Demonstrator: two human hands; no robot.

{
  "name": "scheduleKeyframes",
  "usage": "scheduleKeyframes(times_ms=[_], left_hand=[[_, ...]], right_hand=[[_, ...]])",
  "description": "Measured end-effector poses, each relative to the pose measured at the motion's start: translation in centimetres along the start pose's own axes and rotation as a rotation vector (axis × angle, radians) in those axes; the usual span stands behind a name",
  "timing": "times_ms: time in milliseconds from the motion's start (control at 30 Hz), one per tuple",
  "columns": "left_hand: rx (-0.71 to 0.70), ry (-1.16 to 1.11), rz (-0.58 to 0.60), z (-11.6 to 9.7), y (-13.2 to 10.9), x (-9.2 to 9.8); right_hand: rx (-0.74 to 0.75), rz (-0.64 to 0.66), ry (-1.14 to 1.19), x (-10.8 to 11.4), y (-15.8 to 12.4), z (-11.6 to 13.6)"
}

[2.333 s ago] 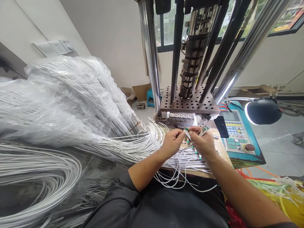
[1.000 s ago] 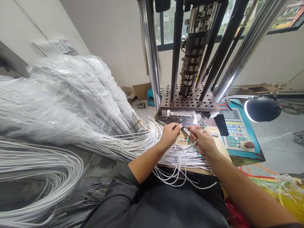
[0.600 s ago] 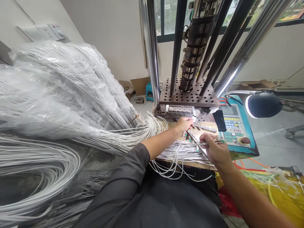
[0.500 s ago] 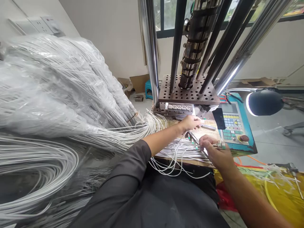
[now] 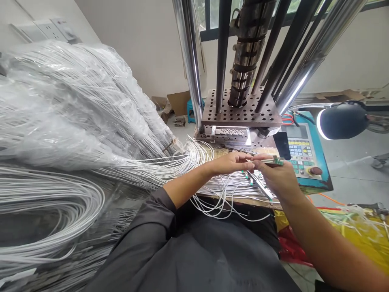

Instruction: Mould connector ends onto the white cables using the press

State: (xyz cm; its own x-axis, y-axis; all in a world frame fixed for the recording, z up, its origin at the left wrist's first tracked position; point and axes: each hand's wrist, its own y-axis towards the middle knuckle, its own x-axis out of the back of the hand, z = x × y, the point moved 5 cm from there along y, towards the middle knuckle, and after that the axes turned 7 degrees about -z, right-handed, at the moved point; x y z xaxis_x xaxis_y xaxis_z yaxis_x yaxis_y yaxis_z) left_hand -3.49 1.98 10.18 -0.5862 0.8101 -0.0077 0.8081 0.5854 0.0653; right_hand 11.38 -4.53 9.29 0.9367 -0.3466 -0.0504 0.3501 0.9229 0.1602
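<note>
The right hand (image 5: 281, 176) is closed around a few pale, green-ended cables (image 5: 275, 161), their ends jutting out toward three o'clock. The left hand (image 5: 232, 163) meets it fingertip to fingertip; whether those fingers pinch anything, I cannot tell. Just below the hands, at five o'clock, a slim metal bar (image 5: 260, 184) lies slanted over more white cables (image 5: 212, 187) spread across the table at eight o'clock.

At twelve o'clock stands a press with a perforated plate (image 5: 209, 115). At three o'clock, a teal control panel (image 5: 326, 162) has rows of coloured keys and a red knob (image 5: 315, 171) (the key markings are too small to read). A dark flat slab (image 5: 281, 145) sits just beside it, and a lit lamp (image 5: 342, 119) hangs at two o'clock. At ten o'clock are plastic-wrapped cable bundles (image 5: 75, 105), and beyond them a wall socket plate (image 5: 47, 29) bears a small reddish mark, illegible.
</note>
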Motion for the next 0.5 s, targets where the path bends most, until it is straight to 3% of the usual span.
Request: scheduleKeyframes(times_ms=[233,500], left_hand=[[-0.023,-0.056,0.029,1.1,-0.5,-0.1],[-0.023,-0.015,-0.107,1.4,-0.9,-1.8]], right_hand=[[-0.052,0.029,0.023,-0.8,0.8,0.2],[-0.057,0.011,-0.038,0.8,-0.3,0.3]])
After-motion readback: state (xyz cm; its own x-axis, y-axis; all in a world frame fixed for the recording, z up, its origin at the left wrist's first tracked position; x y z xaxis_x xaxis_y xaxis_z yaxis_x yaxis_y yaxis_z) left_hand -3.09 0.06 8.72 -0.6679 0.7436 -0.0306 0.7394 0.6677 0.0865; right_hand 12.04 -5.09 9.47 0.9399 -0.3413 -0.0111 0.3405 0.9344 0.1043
